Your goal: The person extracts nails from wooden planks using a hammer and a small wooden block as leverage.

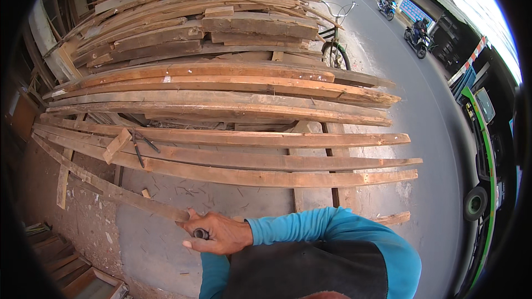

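Plank (111, 191) end touched by right hand (219, 235), fingers (194, 245) curled round small dark tool (200, 234); left hand hidden, can't tell

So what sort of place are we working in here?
Probably a roadside timber yard or salvage-wood stall, outdoors. A big stack of old planks sits beside a paved road, with a parked bicycle and passing motorbikes. One hand grips a plank.

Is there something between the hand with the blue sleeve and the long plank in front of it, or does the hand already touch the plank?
Nothing visible stands between them. The hand grips a small dark handle and lies against the near end of the long plank, which runs away to the left over the concrete floor.
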The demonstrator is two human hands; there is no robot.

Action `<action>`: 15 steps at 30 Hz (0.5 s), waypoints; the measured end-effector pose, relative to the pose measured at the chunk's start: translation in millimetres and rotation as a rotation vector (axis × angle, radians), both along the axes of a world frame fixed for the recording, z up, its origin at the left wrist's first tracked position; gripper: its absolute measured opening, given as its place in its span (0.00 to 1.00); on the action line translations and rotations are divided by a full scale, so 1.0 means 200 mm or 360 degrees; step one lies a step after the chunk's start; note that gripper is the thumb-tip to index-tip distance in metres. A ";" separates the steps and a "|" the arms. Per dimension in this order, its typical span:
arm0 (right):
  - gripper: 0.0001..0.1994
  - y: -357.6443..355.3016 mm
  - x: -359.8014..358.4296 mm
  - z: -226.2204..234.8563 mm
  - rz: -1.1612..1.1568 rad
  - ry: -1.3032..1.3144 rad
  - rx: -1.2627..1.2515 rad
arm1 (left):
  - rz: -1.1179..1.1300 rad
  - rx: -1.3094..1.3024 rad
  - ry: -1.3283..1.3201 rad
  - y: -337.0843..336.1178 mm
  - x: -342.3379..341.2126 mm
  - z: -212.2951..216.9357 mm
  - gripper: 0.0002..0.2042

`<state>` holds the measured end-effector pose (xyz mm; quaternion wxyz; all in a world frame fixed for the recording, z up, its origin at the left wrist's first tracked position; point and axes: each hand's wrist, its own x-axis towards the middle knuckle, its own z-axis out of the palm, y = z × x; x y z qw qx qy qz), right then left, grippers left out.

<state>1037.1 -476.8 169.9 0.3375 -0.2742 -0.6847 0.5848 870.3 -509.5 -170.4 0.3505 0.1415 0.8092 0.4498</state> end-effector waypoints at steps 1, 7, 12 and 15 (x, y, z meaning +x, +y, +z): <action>0.16 0.05 -0.03 0.01 -0.0018 -0.0126 -0.0034 | -0.0010 -0.0010 0.0009 -0.01 -0.01 0.00 0.49; 0.16 0.04 -0.10 0.04 -0.0126 -0.0361 0.0039 | -0.0045 -0.0003 0.0035 -0.01 -0.02 -0.02 0.50; 0.15 -0.32 0.10 -0.08 -0.0180 0.0346 0.0177 | -0.0082 -0.0001 0.0085 -0.05 -0.08 -0.07 0.50; 0.18 -0.22 -0.01 -0.09 -0.0132 0.0137 -0.0024 | -0.0149 0.0008 0.0149 -0.04 -0.15 -0.14 0.50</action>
